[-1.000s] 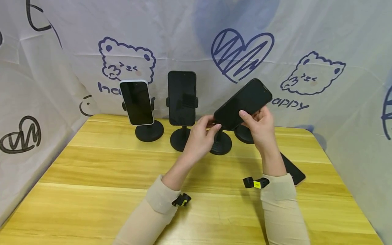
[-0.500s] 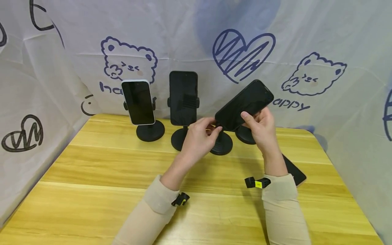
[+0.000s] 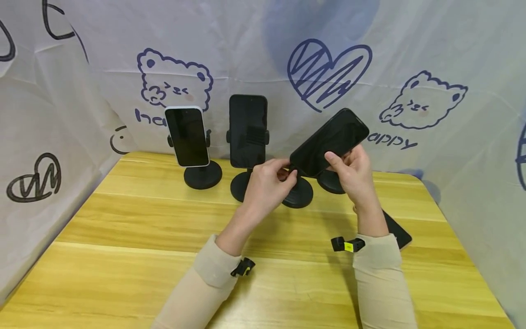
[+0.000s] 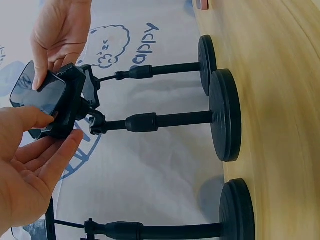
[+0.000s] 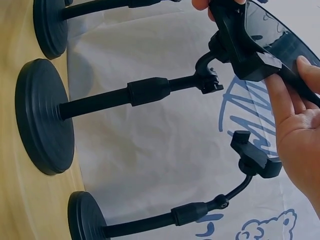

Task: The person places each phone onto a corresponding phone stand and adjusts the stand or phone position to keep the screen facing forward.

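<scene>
A black phone (image 3: 330, 141) is held tilted sideways by my right hand (image 3: 354, 176), the thumb on its screen and the fingers behind it. My left hand (image 3: 266, 187) pinches the phone's lower left end together with the stand's holder, thumb in front and fingers underneath. In the right wrist view the black clamp (image 5: 240, 47) of that phone stand sits around the phone, tilted on its curved neck. The stand's round base (image 3: 297, 194) rests on the table below. In the left wrist view the phone's screen (image 4: 47, 95) shows between both hands.
A white-framed phone (image 3: 188, 137) and a black phone (image 3: 248, 130) stand upright in stands to the left. Behind my right hand is another stand's base (image 3: 330, 182); its clamp (image 5: 260, 157) holds nothing. A dark phone (image 3: 398, 232) lies on the wooden table (image 3: 144, 274) by my right sleeve.
The tilted phone and right hand have sunk very slightly. Both hands keep their hold, and the head view has shifted a little.
</scene>
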{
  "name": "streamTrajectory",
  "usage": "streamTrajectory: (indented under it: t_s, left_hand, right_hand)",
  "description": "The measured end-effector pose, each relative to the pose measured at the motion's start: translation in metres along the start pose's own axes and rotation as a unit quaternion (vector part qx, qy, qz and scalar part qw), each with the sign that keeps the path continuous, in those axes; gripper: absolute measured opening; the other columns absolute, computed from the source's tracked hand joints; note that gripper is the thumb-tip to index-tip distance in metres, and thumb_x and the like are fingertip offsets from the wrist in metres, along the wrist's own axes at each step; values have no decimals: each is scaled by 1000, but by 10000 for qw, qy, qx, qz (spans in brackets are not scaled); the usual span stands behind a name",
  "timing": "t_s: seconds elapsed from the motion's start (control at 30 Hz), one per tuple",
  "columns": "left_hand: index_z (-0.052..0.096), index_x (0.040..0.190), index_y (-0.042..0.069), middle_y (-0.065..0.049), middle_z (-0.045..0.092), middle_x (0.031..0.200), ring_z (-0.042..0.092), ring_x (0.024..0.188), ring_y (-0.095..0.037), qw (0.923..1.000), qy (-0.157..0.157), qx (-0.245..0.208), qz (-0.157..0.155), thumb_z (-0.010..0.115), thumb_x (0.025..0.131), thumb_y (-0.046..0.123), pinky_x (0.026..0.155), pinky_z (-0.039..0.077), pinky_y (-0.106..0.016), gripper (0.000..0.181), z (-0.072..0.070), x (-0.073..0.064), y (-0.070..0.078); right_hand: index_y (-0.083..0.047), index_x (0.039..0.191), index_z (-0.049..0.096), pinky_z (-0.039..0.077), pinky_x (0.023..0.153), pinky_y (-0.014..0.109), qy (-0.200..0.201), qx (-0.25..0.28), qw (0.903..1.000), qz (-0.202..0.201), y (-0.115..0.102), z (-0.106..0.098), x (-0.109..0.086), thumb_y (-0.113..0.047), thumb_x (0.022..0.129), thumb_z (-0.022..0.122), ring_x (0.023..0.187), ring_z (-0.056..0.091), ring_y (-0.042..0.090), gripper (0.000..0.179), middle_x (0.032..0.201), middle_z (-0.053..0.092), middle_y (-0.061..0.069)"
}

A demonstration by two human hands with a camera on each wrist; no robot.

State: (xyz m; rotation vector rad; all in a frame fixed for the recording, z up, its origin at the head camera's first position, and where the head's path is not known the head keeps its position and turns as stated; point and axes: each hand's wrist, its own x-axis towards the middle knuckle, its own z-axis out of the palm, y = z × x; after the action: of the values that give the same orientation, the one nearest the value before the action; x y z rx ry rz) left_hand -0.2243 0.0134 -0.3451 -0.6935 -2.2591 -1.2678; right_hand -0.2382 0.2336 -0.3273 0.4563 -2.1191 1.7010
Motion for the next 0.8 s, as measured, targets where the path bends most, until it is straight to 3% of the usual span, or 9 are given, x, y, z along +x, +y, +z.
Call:
streamTrajectory:
  t_s: [0.5, 0.8]
  left_hand:
    - [76, 118, -2, -15, 76, 107, 75, 86, -20, 9994, -259, 211, -44, 73, 98, 9, 76, 62, -28, 24, -15, 3, 4]
    - [76, 119, -2, -14, 77, 109, 75, 85, -21, 9993, -346, 121, 62, 73, 98, 8, 77, 62, -28, 23, -18, 4, 2]
  right_hand:
    - [-1, 116, 55, 60, 74, 21, -256, -259, 9981, -501, -1, -3, 5, 4, 98, 67, 77, 71, 9, 22, 80, 70, -7]
    - [6, 118, 52, 58, 71, 20, -577, -673, 9950, -455, -9, -6, 4, 3, 99, 66, 70, 64, 10, 24, 75, 65, -2]
